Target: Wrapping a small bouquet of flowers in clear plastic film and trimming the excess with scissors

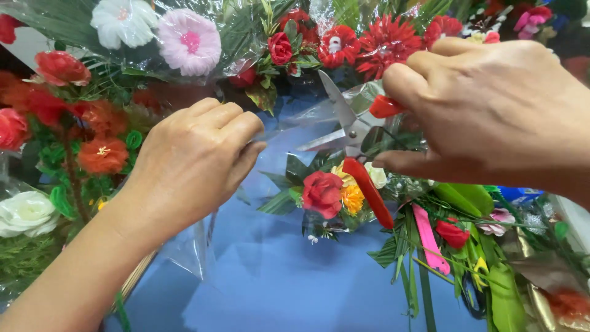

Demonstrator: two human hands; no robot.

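Right hand [491, 110] grips red-handled scissors [350, 132], blades open at clear cellophane wrap [295, 120] — pinched taut by the left hand [190, 160] — above a small artificial-flower bouquet [329, 193].

Left hand [193, 163] knuckles up, fingers curled, thumb and fingertips pinched together. Right hand [491, 114] higher, fingers bent in a grip, thumb extended leftward. Forearms enter from opposite sides.
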